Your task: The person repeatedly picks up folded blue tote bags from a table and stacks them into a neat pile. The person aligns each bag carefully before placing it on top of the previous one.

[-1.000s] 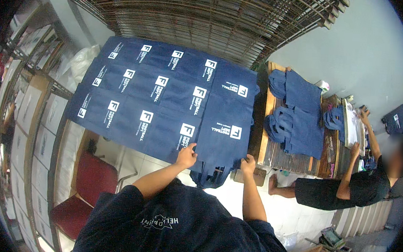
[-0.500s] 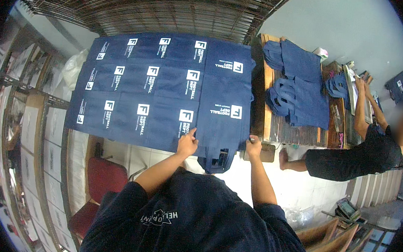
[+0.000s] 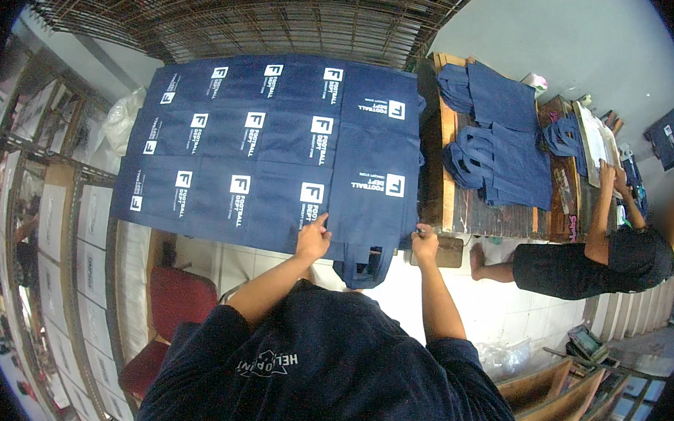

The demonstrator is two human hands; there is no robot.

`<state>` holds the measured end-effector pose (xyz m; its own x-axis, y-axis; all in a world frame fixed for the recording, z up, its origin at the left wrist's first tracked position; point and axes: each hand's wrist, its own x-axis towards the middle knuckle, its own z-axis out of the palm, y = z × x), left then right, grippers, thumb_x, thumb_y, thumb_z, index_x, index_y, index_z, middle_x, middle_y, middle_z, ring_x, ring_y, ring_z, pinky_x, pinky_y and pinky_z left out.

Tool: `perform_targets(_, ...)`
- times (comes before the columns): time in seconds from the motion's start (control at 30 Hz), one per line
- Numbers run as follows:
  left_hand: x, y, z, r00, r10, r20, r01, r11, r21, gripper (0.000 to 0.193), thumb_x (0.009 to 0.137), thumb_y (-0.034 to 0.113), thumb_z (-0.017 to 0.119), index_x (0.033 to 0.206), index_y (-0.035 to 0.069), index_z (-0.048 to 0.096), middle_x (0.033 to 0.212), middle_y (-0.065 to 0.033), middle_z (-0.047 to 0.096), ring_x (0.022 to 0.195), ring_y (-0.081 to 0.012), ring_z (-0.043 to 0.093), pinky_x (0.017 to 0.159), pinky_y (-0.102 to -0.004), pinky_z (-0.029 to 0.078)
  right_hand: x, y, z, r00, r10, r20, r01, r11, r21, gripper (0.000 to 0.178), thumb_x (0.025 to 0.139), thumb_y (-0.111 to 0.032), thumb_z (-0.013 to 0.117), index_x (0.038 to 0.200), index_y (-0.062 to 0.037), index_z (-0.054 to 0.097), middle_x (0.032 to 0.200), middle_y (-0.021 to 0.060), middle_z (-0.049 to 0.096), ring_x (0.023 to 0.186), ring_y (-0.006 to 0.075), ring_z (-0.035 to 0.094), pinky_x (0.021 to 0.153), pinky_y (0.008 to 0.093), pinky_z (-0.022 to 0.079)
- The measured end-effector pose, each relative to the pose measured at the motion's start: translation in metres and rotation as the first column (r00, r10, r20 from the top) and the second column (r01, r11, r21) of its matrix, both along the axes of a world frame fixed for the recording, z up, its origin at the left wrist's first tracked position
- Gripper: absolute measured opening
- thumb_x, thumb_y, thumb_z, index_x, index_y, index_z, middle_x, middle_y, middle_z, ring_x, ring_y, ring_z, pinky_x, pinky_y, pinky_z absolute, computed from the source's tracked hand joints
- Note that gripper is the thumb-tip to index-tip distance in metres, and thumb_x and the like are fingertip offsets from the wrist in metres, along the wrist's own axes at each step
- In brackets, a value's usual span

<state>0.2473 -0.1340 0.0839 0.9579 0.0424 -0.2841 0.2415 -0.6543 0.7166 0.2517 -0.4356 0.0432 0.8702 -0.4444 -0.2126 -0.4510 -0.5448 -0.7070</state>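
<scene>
Navy fabric tote bags point(image 3: 279, 139) with white prints lie in overlapping rows over a table in front of me. At the near right corner lies one tote bag point(image 3: 368, 221), whose handles point(image 3: 362, 268) hang over the table's near edge. My left hand point(image 3: 313, 239) is closed at the near left corner of this bag, thumb and index finger on the cloth. My right hand point(image 3: 425, 243) pinches its near right corner with curled fingers. The bag lies flat between both hands.
More navy bags point(image 3: 494, 171) are stacked on a wooden bench point(image 3: 463, 216) to the right. Beyond it a co-worker point(image 3: 627, 249) handles a pale flat frame point(image 3: 595, 144). A red chair point(image 3: 179, 305) stands at left, near shelving point(image 3: 114, 272). Metal racks point(image 3: 250, 10) rise behind the table.
My hands stay at the near corners of the bag with hardly any movement. The co-worker's hands have come nearer along the pale frame, which now shows more of its surface.
</scene>
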Motion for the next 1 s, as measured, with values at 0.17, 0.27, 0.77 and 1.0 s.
perform_targets(0.17, 0.002, 0.000, -0.003, 0.998, -0.018, 0.058, 0.017, 1.000, 0.017, 0.047, 0.073, 0.008, 0.063, 0.119, 0.010, 0.051, 0.084, -0.0130, 0.065, 0.081, -0.0320, 0.062, 0.076, -0.0398, 0.049, 0.002, 0.001, 0.001, 1.000, 0.001, 0.015, -0.001, 1.000, -0.009, 0.026, 0.073, -0.007, 0.065, 0.098, -0.0063, 0.061, 0.074, 0.0131, 0.065, 0.069, 0.0212, 0.063, 0.065, 0.0325, 0.048)
perform_targets(0.27, 0.001, 0.000, -0.002, 0.996, -0.017, 0.089, 0.016, 1.000, 0.008, 0.046, 0.073, 0.009, 0.063, 0.118, 0.009, 0.052, 0.081, -0.0126, 0.065, 0.078, -0.0319, 0.063, 0.074, -0.0398, 0.049, 0.002, -0.002, -0.005, 0.998, 0.017, 0.061, -0.016, 1.000, -0.019, 0.026, 0.073, -0.006, 0.066, 0.098, -0.0059, 0.061, 0.074, 0.0131, 0.065, 0.069, 0.0212, 0.063, 0.065, 0.0324, 0.048)
perform_targets(0.77, 0.005, -0.008, 0.032, 0.940, 0.026, 0.341, -0.068, 0.991, 0.111, 0.063, 0.069, 0.017, 0.071, 0.125, 0.008, 0.044, 0.081, -0.0124, 0.059, 0.074, -0.0302, 0.060, 0.069, -0.0405, 0.048, -0.006, -0.003, -0.005, 0.979, -0.084, 0.184, 0.097, 0.993, -0.063, 0.021, 0.074, -0.013, 0.065, 0.093, -0.0050, 0.063, 0.072, 0.0119, 0.064, 0.068, 0.0204, 0.062, 0.066, 0.0325, 0.047)
perform_targets(1.0, 0.174, -0.016, 0.181, 0.831, 0.310, 0.462, 0.135, 0.693, -0.708, 0.047, 0.081, 0.019, 0.064, 0.122, 0.007, 0.043, 0.083, -0.0016, 0.053, 0.072, -0.0129, 0.052, 0.063, -0.0232, 0.043, -0.015, -0.053, -0.004, 0.885, -0.325, 0.333, 0.283, 0.944, 0.169, 0.019, 0.075, -0.010, 0.065, 0.094, -0.0057, 0.063, 0.080, 0.0068, 0.063, 0.070, 0.0143, 0.058, 0.066, 0.0290, 0.047)
